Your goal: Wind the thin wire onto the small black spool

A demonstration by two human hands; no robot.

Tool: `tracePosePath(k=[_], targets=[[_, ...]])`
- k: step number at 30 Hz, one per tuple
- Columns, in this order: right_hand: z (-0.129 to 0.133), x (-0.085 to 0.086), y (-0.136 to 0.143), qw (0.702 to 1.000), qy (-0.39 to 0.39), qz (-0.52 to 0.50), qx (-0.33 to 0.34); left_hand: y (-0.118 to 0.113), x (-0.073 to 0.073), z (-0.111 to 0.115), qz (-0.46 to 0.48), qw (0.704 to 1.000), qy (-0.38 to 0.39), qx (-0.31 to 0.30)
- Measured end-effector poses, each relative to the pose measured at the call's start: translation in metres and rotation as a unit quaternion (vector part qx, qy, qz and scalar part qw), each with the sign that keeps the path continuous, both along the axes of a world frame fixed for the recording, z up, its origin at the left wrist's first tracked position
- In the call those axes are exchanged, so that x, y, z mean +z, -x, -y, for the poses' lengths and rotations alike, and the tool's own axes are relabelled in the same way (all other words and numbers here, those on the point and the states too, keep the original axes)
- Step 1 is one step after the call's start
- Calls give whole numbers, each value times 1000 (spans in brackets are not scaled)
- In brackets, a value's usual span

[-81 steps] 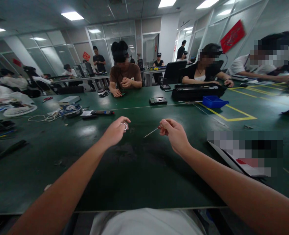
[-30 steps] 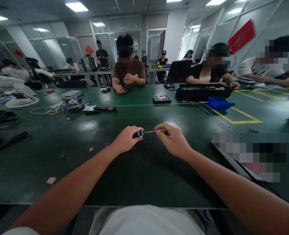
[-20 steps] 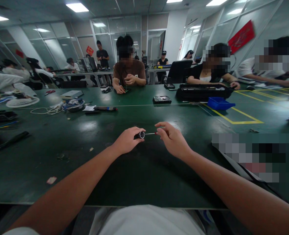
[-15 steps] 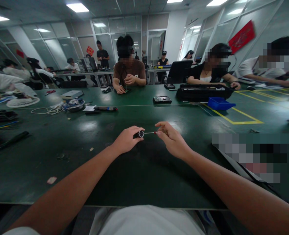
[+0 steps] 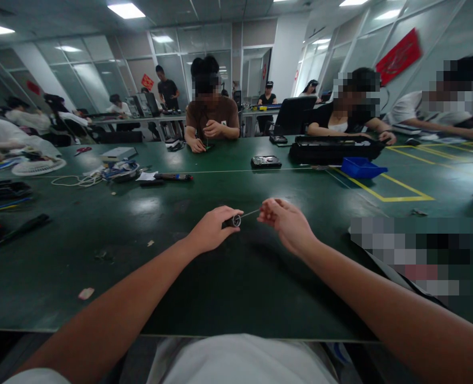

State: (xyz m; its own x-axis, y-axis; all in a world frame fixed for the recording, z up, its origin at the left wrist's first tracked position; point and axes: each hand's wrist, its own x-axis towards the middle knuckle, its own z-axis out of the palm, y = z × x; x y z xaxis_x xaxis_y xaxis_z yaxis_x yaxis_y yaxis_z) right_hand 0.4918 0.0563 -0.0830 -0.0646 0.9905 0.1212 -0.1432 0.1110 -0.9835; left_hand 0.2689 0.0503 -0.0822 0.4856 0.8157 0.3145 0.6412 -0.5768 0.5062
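Observation:
My left hand (image 5: 211,229) grips a small dark cylinder with a silver ring end (image 5: 234,220), holding it just above the green table (image 5: 204,288). My right hand (image 5: 285,222) pinches a thin screwdriver (image 5: 250,214) by its handle, which the fingers hide. The metal shaft slants down to the left and its tip meets the cylinder's ring end. Both hands sit close together at the middle of the table, forearms stretched forward.
A blurred flat object (image 5: 408,256) lies at my right. A black tool (image 5: 16,229) and cables (image 5: 4,192) lie left. Farther off are a black device (image 5: 266,161), a blue bin (image 5: 362,168), a long black case (image 5: 332,148) and yellow floor-tape lines (image 5: 404,192). Several people sit opposite.
My hands came together from apart, and the screwdriver tip reached the cylinder's end. In the last half second my right hand rose slightly, tilting the shaft.

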Motion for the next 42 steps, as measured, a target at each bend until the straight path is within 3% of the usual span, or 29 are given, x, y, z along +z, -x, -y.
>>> tracePosePath(k=[4, 15, 19, 23, 28, 32, 42], targets=[[-8, -5, -4, 997, 49, -55, -26, -1, 0, -1, -22, 1000, 1, 17], [-2, -1, -1, 997, -3, -9, -80, 1, -1, -3, -38, 996, 57, 62], [-2, 1, -3, 996, -23, -13, -84, 6, 6, 0, -27, 995, 89, 43], [0, 3, -2, 996, -28, -13, -86, 9, 16, 6, -82, 987, 130, 35], [1, 4, -1, 996, -29, -14, -77, 10, 17, 5, -180, 975, 131, -6], [1, 3, -2, 997, -31, -6, -73, 6, 10, 4, -197, 972, 128, -24], [3, 4, -2, 997, -33, 0, -66, -7, 3, 10, -233, 969, 62, 43]])
